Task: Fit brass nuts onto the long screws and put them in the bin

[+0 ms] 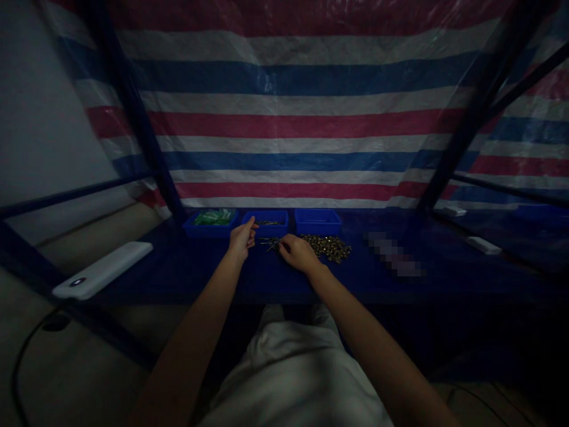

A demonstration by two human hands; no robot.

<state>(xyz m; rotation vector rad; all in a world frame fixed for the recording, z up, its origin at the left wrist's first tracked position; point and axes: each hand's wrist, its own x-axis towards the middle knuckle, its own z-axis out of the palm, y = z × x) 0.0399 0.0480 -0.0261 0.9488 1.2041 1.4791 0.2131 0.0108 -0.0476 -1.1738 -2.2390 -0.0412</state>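
My left hand is raised in front of the middle blue bin, its fingers curled in and the thumb pressed on top; whatever they hold is too dark to make out. Thin dark metal pieces lie on the blue table between my hands. At their right end is my right hand, fingers bent together and pointing down; its fingertips are partly hidden. Just beyond and right of that hand spreads a heap of small brass-coloured metal parts. More long thin metal pieces lie in the middle blue bin.
A blue bin with green packets stands at the left, another blue bin at the right. A long white device lies on the table's left end. Blue posts frame the table before a striped sheet.
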